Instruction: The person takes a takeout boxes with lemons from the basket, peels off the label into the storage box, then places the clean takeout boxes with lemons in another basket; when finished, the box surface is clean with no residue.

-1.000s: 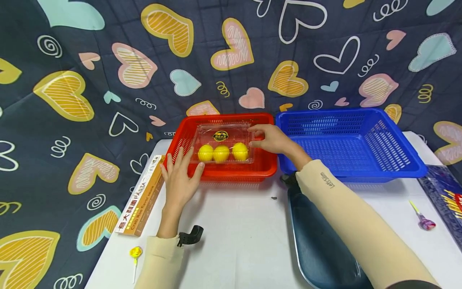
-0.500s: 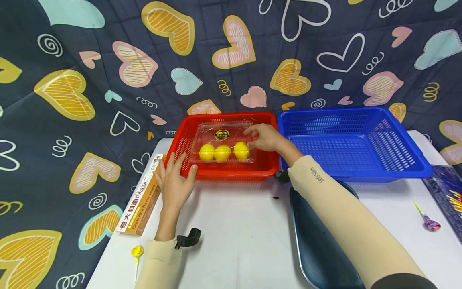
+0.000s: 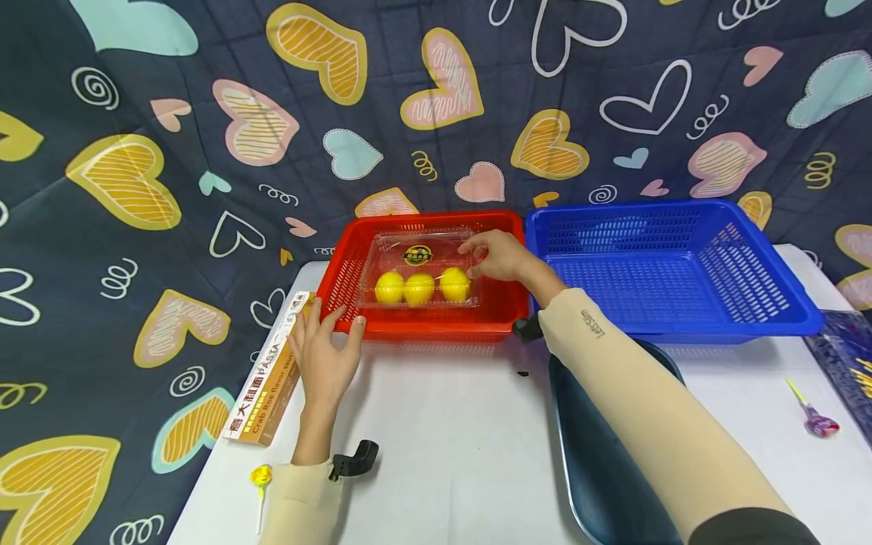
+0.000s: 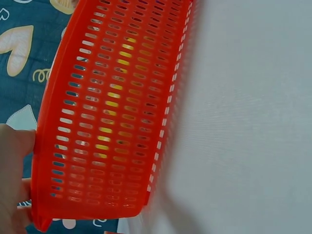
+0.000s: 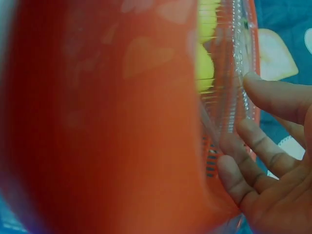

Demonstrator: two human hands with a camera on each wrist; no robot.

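Note:
A clear plastic clamshell box (image 3: 443, 248) with a black and gold label and three yellow, lemon-like fruits (image 3: 418, 288) lies inside the red basket (image 3: 436, 327). My right hand (image 3: 500, 257) is at the box's right end, thumb and fingers spread apart, fingertips right at its edge. In the right wrist view, the right hand (image 5: 278, 161) has loosely bent fingers beside the clear edge. My left hand (image 3: 327, 359) has its spread fingers at the basket's front left corner. Its thumb (image 4: 22, 141) reaches the red rim in the left wrist view, with other fingers partly hidden.
A blue basket (image 3: 674, 328) stands right of the red one. A dark tray (image 3: 606, 446) lies under my right forearm. A pasta box (image 3: 269, 378) and yellow lollipop (image 3: 261, 475) are at left; a purple lollipop (image 3: 820, 424) and dark packet (image 3: 845, 363) at right.
My left hand has drawn back from the box's left end to the basket's front left corner. The right hand has shifted slightly left over the box's end. The box stays in the basket.

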